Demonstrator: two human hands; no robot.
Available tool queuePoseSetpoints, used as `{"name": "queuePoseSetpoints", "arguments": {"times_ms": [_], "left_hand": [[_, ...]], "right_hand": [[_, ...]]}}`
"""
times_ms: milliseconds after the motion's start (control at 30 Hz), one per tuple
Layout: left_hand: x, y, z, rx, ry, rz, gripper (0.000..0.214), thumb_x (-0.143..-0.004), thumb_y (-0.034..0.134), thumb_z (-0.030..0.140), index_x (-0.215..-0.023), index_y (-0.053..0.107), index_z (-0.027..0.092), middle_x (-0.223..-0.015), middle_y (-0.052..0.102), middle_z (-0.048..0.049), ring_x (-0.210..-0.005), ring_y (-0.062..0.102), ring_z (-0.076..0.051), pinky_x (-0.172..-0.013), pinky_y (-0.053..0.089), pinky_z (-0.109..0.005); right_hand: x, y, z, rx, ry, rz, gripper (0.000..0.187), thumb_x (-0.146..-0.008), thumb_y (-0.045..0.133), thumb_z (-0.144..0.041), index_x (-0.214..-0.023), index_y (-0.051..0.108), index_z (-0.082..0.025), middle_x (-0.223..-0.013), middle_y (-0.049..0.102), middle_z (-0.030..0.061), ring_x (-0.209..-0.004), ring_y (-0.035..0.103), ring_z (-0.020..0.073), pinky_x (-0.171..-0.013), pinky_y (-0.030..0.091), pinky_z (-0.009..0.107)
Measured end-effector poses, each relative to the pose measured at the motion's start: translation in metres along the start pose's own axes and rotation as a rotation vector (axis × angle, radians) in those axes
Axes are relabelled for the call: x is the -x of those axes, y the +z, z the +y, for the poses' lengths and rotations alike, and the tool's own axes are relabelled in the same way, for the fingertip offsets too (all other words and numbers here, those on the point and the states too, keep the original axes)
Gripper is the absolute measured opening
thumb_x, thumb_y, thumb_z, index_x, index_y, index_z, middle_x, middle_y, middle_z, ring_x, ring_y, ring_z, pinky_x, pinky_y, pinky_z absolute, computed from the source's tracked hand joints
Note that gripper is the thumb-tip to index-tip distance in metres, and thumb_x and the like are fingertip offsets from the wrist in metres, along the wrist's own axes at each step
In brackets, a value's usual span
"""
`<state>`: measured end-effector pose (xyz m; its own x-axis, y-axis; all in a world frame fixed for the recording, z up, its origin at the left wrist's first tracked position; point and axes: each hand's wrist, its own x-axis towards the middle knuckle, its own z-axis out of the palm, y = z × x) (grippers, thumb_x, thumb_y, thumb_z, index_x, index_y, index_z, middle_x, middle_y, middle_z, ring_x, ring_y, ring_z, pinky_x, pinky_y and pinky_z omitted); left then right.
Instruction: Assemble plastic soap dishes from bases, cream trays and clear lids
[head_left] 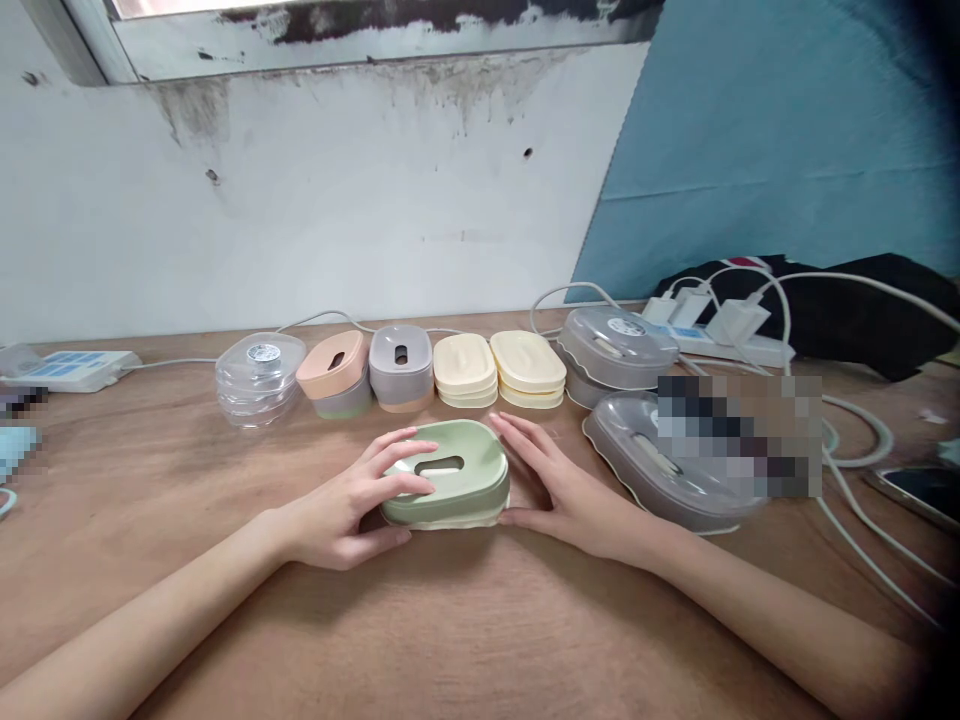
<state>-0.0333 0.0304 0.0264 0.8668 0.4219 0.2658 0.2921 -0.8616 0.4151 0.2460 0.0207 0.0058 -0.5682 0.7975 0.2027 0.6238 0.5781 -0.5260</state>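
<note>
A pale green plastic box [469, 470] with an oval slot in its top sits on the table in front of me, a cream layer showing under its lower edge. My left hand [356, 500] is around its left side, fingers spread over the top and thumb low at the front. At the right side, my right hand [562, 480] spans the box with fingertips by the back corner and thumb by the front corner. Behind it stand an orange slotted box [322, 372], a grey slotted box [401, 385] and cream stacks [465, 365], [529, 365].
Clear lids [259, 375] are stacked at the left. On the right lie grey trays with clear covers [619, 345], [637, 460], near a power strip [750, 340] with chargers and loose white cables. A phone [919, 495] is at the far right; another power strip [82, 370] is left.
</note>
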Motion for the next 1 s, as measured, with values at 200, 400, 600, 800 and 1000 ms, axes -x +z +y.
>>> {"name": "queuePoseSetpoints", "arguments": {"times_ms": [200,400,600,800,1000], "left_hand": [[0.002,0.002,0.0,-0.088,-0.009,-0.063,0.047,-0.078,0.058,0.021,-0.122,0.041,0.023,-0.138,0.03,-0.0121,-0.133,0.013,-0.033,-0.103,0.026,-0.057],[0.002,0.004,0.003,-0.1,-0.035,-0.07,0.049,-0.076,0.063,0.028,-0.12,0.043,0.021,-0.142,0.024,-0.0124,-0.134,0.009,-0.033,-0.105,0.024,-0.054],[0.001,0.006,0.001,-0.088,-0.07,-0.009,0.056,-0.08,0.057,0.023,-0.131,0.032,0.022,-0.137,0.032,-0.013,-0.134,0.016,-0.03,-0.104,0.028,-0.051],[0.002,0.009,0.0,-0.148,-0.031,0.043,0.057,-0.08,0.055,0.026,-0.131,0.03,0.021,-0.136,0.033,-0.0147,-0.131,0.023,-0.031,-0.102,0.031,-0.051],[0.011,-0.035,-0.026,-0.534,-0.106,0.68,0.049,-0.075,0.057,0.017,-0.119,0.042,0.028,-0.128,0.04,-0.0067,-0.122,0.035,-0.03,-0.103,0.026,-0.051]], "right_hand": [[0.002,-0.004,-0.001,0.102,-0.074,-0.066,0.066,-0.082,0.055,-0.04,-0.139,0.023,-0.03,-0.149,0.011,0.0082,-0.135,0.018,0.0264,-0.106,0.027,0.044],[0.003,-0.006,-0.004,0.144,-0.067,-0.14,0.083,-0.078,0.057,-0.048,-0.143,0.011,-0.024,-0.149,0.014,0.0102,-0.135,0.018,0.0271,-0.106,0.026,0.044],[0.002,-0.006,-0.01,0.111,-0.046,-0.12,0.066,-0.084,0.051,-0.038,-0.141,0.02,-0.024,-0.143,0.031,0.0093,-0.13,0.03,0.0244,-0.104,0.032,0.043],[0.001,-0.007,-0.011,0.094,-0.036,-0.112,0.063,-0.084,0.051,-0.036,-0.139,0.023,-0.025,-0.142,0.032,0.0102,-0.129,0.032,0.0273,-0.102,0.034,0.047],[0.002,-0.004,-0.007,0.101,-0.023,-0.108,0.065,-0.084,0.051,-0.038,-0.14,0.021,-0.024,-0.141,0.033,0.0112,-0.128,0.033,0.0268,-0.102,0.035,0.045]]}}
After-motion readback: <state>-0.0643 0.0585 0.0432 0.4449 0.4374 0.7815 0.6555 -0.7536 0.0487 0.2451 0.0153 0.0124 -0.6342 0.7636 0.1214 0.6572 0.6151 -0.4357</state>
